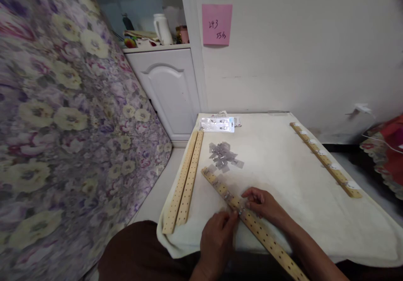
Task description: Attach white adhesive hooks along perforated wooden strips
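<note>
A long wooden strip with rows of holes slants across the near part of the cloth-covered table, its near end running out of view. Clear plastic tabs with small metal clips sit along its far half. My left hand is closed at the strip's left edge, thumb and forefinger pinching a small metal clip. On the opposite edge, my right hand has its fingers curled in beside the same clip; what they hold is too small to make out. Beyond lies a loose pile of clear tabs with metal clips.
Two more perforated wooden strips lie side by side on the left. At the right edge, another wooden strip carries several clear tabs. A clear blister pack lies at the back of the table. A floral curtain hangs left.
</note>
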The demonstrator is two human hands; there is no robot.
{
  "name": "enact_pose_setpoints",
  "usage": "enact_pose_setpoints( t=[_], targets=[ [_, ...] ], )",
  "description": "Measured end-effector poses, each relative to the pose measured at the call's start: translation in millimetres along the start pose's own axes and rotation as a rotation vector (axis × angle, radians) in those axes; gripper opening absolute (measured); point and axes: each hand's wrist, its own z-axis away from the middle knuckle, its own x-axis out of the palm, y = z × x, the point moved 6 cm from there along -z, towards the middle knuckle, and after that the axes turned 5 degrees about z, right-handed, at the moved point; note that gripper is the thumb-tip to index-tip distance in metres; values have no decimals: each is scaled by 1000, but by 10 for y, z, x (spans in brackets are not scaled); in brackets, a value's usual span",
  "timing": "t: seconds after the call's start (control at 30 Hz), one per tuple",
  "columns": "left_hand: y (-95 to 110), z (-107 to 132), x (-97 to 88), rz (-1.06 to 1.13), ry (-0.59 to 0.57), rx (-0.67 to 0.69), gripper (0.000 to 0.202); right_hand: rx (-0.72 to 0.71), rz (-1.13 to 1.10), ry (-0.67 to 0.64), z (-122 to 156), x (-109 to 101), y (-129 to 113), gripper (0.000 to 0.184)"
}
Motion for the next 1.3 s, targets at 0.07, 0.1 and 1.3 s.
enact_pose_setpoints(
  t=[0.07,0.1,1.3],
  targets=[
    [3,0,-1,-3,-4,2,36,-3,2,4,1,1,-1,19],
    [2,1,1,-8,-5,1,35,-2,5,5,0,3,1,19],
    [28,-7,-8,3,-31,8,33,-65,123,35,16,-22,-57,16]
  ],
)
